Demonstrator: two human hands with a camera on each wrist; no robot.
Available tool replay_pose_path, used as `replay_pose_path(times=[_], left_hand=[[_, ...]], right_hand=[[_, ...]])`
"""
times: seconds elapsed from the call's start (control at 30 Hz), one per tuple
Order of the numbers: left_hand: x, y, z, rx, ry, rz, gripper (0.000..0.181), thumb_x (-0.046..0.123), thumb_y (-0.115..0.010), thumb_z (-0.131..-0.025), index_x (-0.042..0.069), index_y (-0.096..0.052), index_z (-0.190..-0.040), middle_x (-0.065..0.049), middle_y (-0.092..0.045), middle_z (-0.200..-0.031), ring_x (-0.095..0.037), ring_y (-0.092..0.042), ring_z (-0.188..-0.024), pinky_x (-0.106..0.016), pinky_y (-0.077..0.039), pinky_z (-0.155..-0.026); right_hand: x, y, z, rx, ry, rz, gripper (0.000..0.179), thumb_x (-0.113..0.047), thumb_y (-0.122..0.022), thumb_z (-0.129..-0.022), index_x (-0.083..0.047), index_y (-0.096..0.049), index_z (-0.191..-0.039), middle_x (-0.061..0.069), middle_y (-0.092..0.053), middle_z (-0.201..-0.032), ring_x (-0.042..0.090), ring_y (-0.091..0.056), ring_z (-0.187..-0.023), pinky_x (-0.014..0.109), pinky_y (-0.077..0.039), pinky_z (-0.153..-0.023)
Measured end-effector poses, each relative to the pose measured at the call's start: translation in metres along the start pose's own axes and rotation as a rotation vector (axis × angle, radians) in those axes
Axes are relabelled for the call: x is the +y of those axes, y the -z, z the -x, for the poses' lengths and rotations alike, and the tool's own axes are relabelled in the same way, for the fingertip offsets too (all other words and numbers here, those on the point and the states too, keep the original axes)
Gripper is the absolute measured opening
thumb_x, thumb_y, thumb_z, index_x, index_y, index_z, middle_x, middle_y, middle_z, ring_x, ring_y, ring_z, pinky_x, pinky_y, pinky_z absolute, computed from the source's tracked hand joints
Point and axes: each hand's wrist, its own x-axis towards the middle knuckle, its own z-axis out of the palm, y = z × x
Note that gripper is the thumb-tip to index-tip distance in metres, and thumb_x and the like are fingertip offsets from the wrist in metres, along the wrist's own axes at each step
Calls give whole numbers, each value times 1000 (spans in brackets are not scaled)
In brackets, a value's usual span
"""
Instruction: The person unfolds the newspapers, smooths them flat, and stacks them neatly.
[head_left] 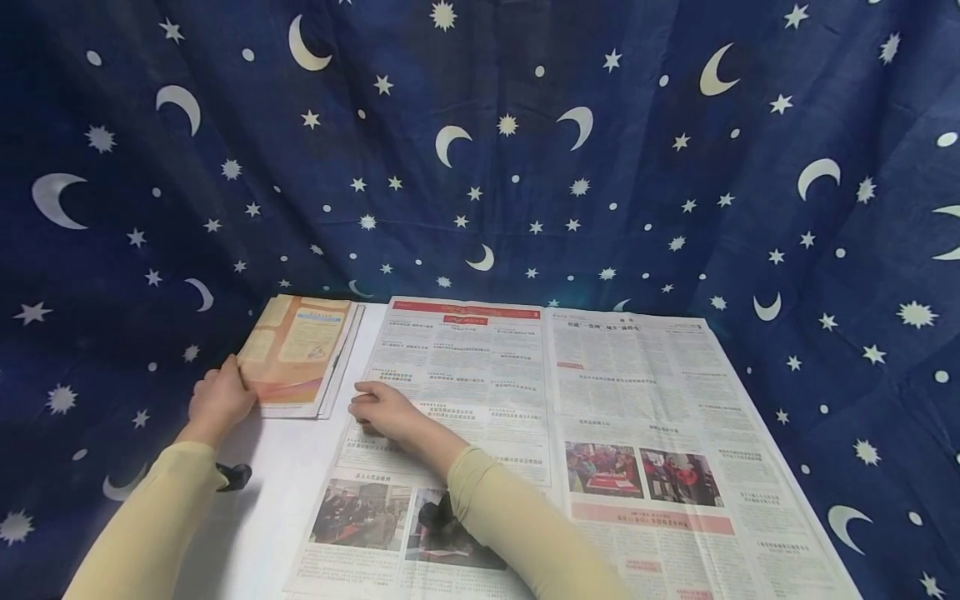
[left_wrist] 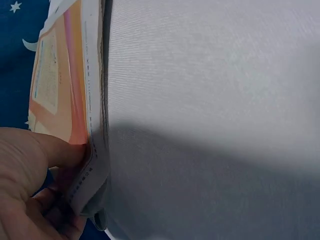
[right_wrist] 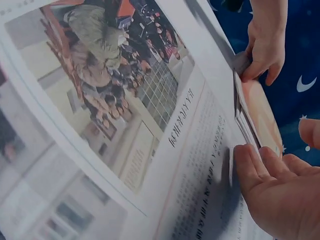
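A folded stack of newspapers (head_left: 300, 354) with an orange top page lies at the left of the white table. My left hand (head_left: 220, 402) grips its near left corner; in the left wrist view the thumb (left_wrist: 67, 152) lies on the top page and the other fingers go beneath, where the paper bends. A wide newspaper sheet (head_left: 480, 392) is spread to the right. Over its left edge is my right hand (head_left: 390, 414), holding nothing. The right wrist view shows the fingers (right_wrist: 250, 167) extended and the thumb apart, fingertips close to the stack's side.
White table surface (head_left: 277, 467) shows between the stack and the spread sheet. A dark blue curtain (head_left: 480, 167) with moons and stars hangs behind and along the sides. Dark wrist-camera mounts (head_left: 236, 477) stick out under both forearms.
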Motion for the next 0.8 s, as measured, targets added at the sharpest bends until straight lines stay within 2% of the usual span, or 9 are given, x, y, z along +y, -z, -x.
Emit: replay_pose_path(times=[0.13,0.3,0.47,0.63,0.7,0.8], left_hand=[[1,2,2,-11,10,34,64,8,-53,-92,-18,-28,-145,-47,-36,-126,-64,-39,-117,-72,-36,-99],[2,4,2,-17,-14,111,56,6,-41,-93,-23,-35,-140,-50,-37,-128,-60,-43,-116,-67,-41,-99],[-1,6,1,-12,-30,272,54,5,-36,-94,-24,-35,-139,-43,-47,-121,-48,-49,-99,-51,-47,-78],[1,8,2,-36,-15,442,56,4,-36,-99,-21,-27,-148,-40,-46,-130,-40,-52,-101,-27,-49,-65],[4,12,3,-42,-8,514,55,5,-37,-102,-19,-25,-150,-40,-44,-135,-34,-56,-100,-23,-53,-63],[13,18,5,-60,-9,624,54,8,-37,-106,-15,-24,-153,-39,-42,-140,-17,-61,-89,-24,-59,-64]], right_hand=[[5,-1,-3,-9,-18,-60,54,-24,-64,-99,-8,-51,-149,4,-67,-124,19,-67,-110,34,-57,-92],[8,1,-3,-9,-26,-77,54,-25,-65,-99,-9,-51,-149,2,-67,-124,17,-68,-108,33,-58,-91],[11,5,-5,5,-26,-111,55,-24,-67,-98,-9,-52,-149,0,-67,-120,18,-68,-106,32,-58,-90],[13,9,-5,-5,-12,-145,57,-23,-67,-98,-7,-50,-150,1,-68,-118,22,-68,-109,33,-58,-90],[13,12,-6,-5,-9,-157,60,-25,-67,-98,-8,-48,-151,2,-68,-119,23,-67,-110,34,-57,-92],[12,17,-7,6,-12,-179,67,-31,-68,-97,-8,-44,-155,5,-66,-127,24,-66,-114,34,-57,-94]])
